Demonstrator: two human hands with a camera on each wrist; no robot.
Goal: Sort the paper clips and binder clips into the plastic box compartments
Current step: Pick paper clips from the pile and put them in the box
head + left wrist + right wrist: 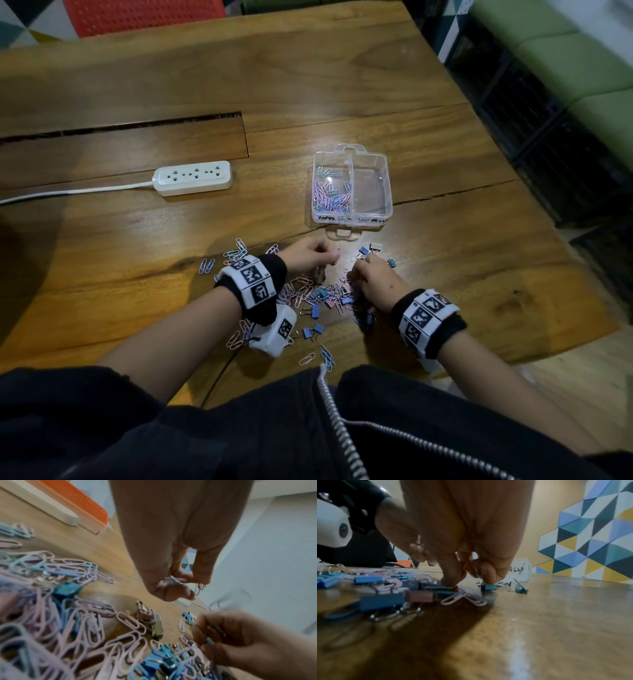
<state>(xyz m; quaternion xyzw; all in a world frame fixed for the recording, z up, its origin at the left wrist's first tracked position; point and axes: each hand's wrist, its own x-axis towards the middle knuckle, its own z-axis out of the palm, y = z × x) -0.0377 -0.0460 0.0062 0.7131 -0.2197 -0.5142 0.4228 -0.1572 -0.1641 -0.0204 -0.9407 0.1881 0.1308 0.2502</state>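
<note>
A clear two-compartment plastic box [389, 192] stands on the wooden table beyond my hands. Its left compartment holds pastel paper clips [330, 196]; the right compartment [371, 188] looks bare. A mixed pile of paper clips and binder clips [317, 298] lies between my wrists. My left hand [329, 257] hovers above the pile and pinches several paper clips [178, 580] in its curled fingers [202, 574]. My right hand [359, 270] is down on the table, fingers curled, fingertips [452, 584] pinching a dark blue binder clip [436, 587]. A teal binder clip [488, 587] sits under its knuckles.
A white power strip [193, 178] with its cord lies at the left of the table. An orange chair [144, 13] stands beyond the far edge. The table's edge runs along the right, with floor and a green sofa [582, 61] past it. Loose binder clips [375, 248] lie near the box.
</note>
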